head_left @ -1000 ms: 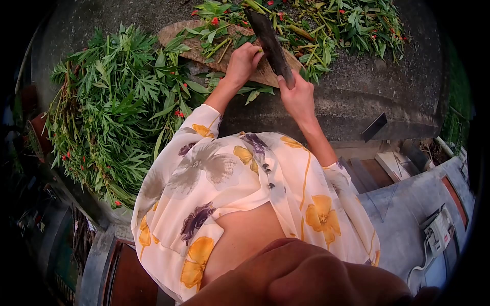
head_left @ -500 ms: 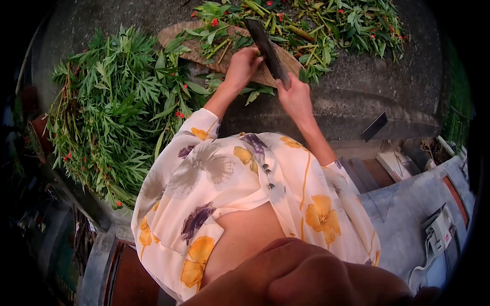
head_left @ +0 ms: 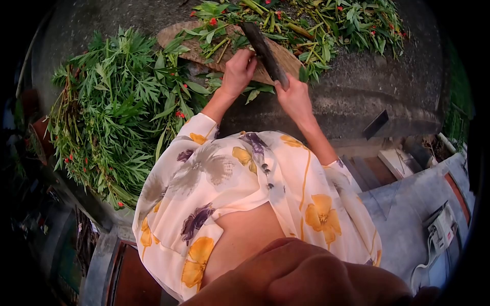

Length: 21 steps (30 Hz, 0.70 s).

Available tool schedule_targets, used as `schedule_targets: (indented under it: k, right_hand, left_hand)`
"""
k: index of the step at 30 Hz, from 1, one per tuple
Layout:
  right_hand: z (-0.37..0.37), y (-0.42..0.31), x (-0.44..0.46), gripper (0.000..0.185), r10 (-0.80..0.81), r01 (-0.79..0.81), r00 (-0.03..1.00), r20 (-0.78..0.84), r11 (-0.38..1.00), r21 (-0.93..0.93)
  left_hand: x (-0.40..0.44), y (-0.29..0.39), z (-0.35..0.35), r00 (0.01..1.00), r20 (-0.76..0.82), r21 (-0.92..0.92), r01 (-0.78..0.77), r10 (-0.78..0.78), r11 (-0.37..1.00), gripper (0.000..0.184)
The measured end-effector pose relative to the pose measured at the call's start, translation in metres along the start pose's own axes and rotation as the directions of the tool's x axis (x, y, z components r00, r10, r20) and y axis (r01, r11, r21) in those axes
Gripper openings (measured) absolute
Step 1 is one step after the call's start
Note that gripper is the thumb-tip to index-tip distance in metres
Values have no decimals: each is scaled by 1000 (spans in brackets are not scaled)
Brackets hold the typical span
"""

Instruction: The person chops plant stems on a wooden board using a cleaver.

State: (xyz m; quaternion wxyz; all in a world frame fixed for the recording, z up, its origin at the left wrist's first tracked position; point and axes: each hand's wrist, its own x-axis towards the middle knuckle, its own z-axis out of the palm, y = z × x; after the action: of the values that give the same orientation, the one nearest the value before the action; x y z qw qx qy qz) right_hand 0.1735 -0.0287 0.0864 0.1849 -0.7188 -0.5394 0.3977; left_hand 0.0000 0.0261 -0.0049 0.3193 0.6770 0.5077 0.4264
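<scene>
A dark, long-bladed knife (head_left: 263,51) slants over a worn wooden board (head_left: 191,47), its handle wrapped by my right hand (head_left: 294,97). Beside the blade, on its left, my left hand (head_left: 238,73) is closed over the board, its fingers pinched together; what they hold is too small to make out. Cut stems and leaves (head_left: 217,46) lie on the board. Left of the board rises a big heap of leafy green plants (head_left: 122,102) with small red flowers.
Behind the board, chopped stalks and leaves (head_left: 316,33) with red flowers spread over the grey concrete surface (head_left: 377,84). A dark flat piece (head_left: 376,125) is at that surface's near right edge. A white object with a cable (head_left: 441,229) is at the lower right.
The knife and my right hand have shifted slightly to the left. My left hand has also moved a little left and stays closed.
</scene>
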Motion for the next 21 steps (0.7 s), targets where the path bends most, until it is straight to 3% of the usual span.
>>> schedule_targets:
  k: [8, 10, 16, 18, 21]
  right_hand:
    - [12, 15, 10, 20, 17, -15, 999, 37, 999, -40]
    - [16, 18, 14, 20, -21, 32, 998, 58, 979, -203]
    - [23, 32, 23, 21, 5, 22, 995, 102, 966, -257]
    - [17, 29, 27, 21, 1, 18, 996, 89, 979, -204]
    - [5, 22, 22, 21, 53, -45, 995, 80, 993, -106]
  left_hand:
    - [-4, -4, 3, 1000, -7, 13, -17, 17, 1000, 13]
    - [-7, -7, 6, 999, -33, 9, -42, 42, 999, 12]
    - [-20, -10, 3, 1000, -13, -19, 18, -18, 1000, 12]
    - [-16, -11, 2, 997, 3, -23, 83, -83, 996, 13]
    - [-13, -13, -1, 984, -95, -102, 140, -150, 985, 10]
